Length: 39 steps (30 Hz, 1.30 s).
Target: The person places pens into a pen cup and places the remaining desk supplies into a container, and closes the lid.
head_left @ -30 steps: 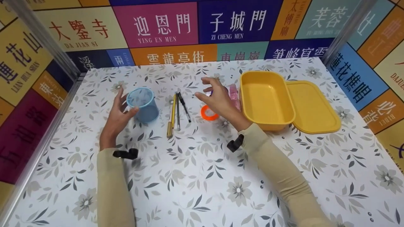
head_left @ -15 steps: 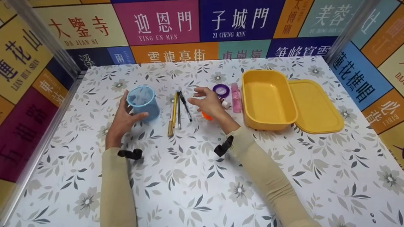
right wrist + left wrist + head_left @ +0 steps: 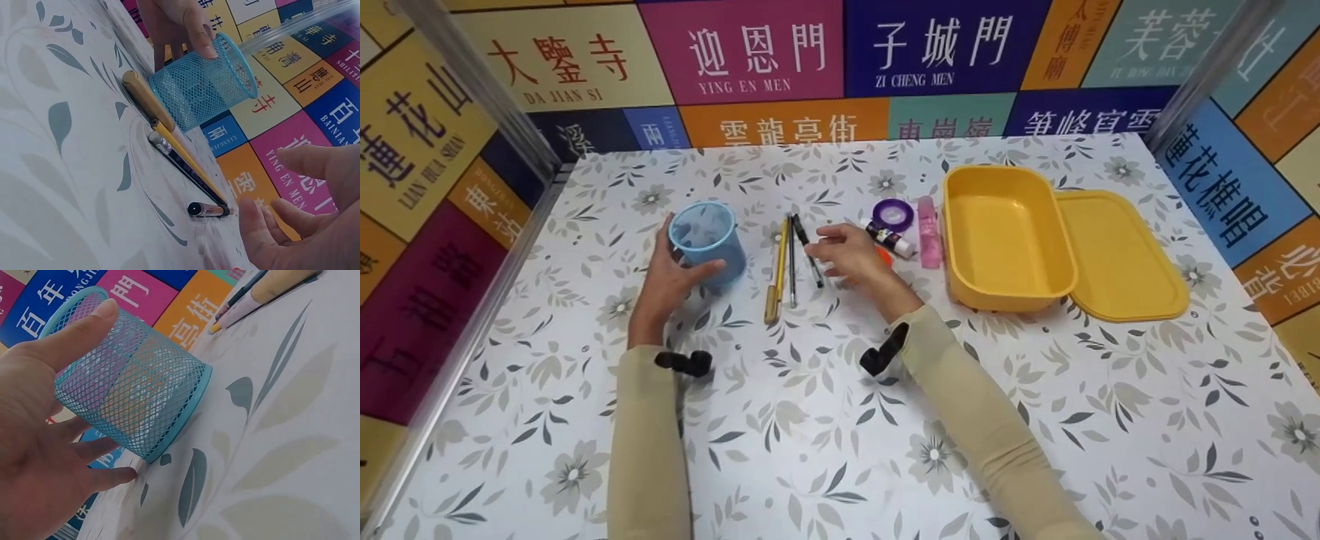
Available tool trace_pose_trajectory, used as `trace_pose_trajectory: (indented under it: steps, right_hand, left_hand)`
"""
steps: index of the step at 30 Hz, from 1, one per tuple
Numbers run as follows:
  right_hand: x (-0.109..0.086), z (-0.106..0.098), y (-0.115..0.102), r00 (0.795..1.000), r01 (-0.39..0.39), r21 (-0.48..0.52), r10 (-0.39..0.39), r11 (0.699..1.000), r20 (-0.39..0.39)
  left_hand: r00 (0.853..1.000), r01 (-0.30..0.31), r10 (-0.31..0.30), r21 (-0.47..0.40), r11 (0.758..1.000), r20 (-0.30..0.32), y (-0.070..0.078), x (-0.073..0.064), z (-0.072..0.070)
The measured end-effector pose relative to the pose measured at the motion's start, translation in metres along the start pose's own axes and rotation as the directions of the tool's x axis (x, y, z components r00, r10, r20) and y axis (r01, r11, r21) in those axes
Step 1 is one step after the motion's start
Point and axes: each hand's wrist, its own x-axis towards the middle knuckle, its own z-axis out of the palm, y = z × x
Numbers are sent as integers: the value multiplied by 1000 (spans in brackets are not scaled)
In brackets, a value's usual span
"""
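Looking like a staged recording booth rather than a home or shop. Standing as walls on three sides: panels (image 3: 765, 52) printed in bright blocks with Chinese place names and romanised captions such as "YING EN MEN" and "ZI CHENG MEN". Running up the corners: bare metal posts (image 3: 472, 90). Covering the counter (image 3: 840, 420): a white sheet patterned with grey leaves and flowers. Lying spread out on it in a loose row, like props: a blue mesh pen cup (image 3: 706, 241), pens (image 3: 789, 262), a purple tape roll (image 3: 893, 214), a yellow plastic box (image 3: 1005, 236) and its lid (image 3: 1121, 255). Showing on both sleeved wrists: small black camera mounts (image 3: 684, 363).
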Motion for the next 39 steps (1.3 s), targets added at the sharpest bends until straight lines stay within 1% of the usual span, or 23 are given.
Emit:
trace_pose_trajectory:
  steps: [3,5,8,12,14,17,21,24,28,34,39]
  right_hand:
    - [0,2,1,1000,1,-11,-1,1000,-4]
    - [1,3,3,1000,-4,-25,4,1000,1]
    - [2,2,8,999,-34,-36,35,999,14]
    - [3,2,12,998,-68,-47,68,997,13]
    - [3,2,14,998,-64,-73,65,995,6]
    - [2,4,14,999,-45,-129,45,991,-4]
    - [0,5,12,1000,-24,-227,20,974,-16]
    - [-2,5,11,1000,-21,-287,17,958,-16]
    - [-3,7,10,999,-25,-341,14,940,-35]
    - [-2,10,12,996,-26,-414,-12,910,-88]
    - [-2,12,11,989,-29,-482,-44,876,-140]
  left_hand:
    - [999,-42,42,-10,999,-25,-1,-1,5]
    - [998,-56,55,-25,998,-38,-2,-1,6]
    - [998,-42,40,-25,999,-52,-3,0,8]
    - [999,-6,5,-15,1000,-47,-3,1,11]
    - [999,9,-9,-6,1000,-42,-3,2,12]
    - [999,14,-15,-5,1000,-41,-3,3,12]
    - [999,-22,22,-1,1000,-35,-1,2,11]
    - [999,-34,34,6,999,-28,0,1,11]
    - [1000,-17,17,14,1000,-25,0,1,10]
    - [999,-7,8,32,999,-32,-3,2,9]
    - [999,3,-1,45,999,-32,-4,3,9]
